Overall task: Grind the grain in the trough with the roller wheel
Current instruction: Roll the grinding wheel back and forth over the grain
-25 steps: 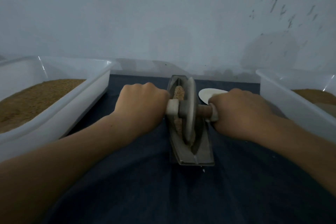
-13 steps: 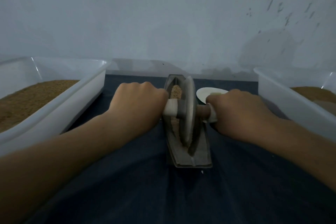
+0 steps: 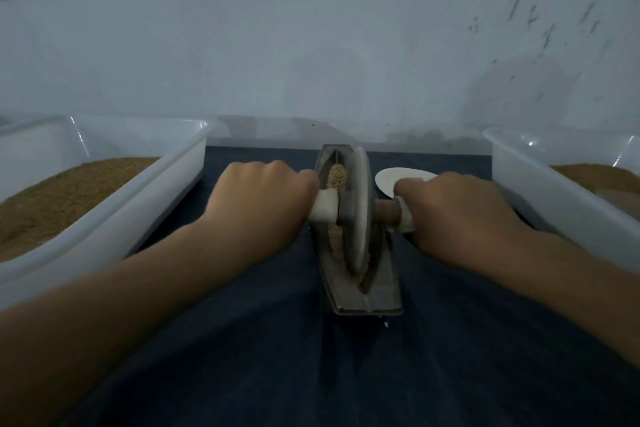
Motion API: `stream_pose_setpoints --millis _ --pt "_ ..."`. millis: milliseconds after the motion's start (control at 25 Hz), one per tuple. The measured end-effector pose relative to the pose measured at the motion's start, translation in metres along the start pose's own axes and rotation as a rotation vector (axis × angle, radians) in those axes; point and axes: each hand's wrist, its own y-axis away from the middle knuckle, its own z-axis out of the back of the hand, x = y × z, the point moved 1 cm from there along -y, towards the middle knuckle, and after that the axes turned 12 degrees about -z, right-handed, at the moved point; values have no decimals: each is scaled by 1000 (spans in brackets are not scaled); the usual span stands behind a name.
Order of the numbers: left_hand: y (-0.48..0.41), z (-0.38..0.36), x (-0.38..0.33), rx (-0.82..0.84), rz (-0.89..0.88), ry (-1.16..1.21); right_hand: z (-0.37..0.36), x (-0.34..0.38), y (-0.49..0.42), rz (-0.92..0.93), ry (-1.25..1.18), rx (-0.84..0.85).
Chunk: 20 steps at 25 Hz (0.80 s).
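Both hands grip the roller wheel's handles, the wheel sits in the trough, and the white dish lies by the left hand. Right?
One slip: in the head view the white dish lies by the right hand, not the left. The rest stands.

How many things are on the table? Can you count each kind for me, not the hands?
Tubs: 2
Trough: 1
Wheel: 1
White disc: 1
Total: 5
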Motion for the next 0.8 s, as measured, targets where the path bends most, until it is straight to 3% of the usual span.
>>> stream_pose_setpoints --millis 120,240,320,360,560,720,800 --pt "-4 -16 1 89 139 31 -13 1 -18 -5 69 14" --pt "-50 -36 12 243 321 140 -36 10 -77 -231 73 306" --pt "-65 -38 16 291 296 168 -42 9 -88 -237 52 416" --pt "-56 -35 15 264 261 134 -38 7 -76 -187 50 411" --pt "19 2 5 -49 61 60 8 -10 4 -38 74 48" --pt "0 -16 0 149 216 51 -10 1 -20 -117 133 109" --pt "-37 -29 10 198 288 80 -28 8 -52 -256 68 268"
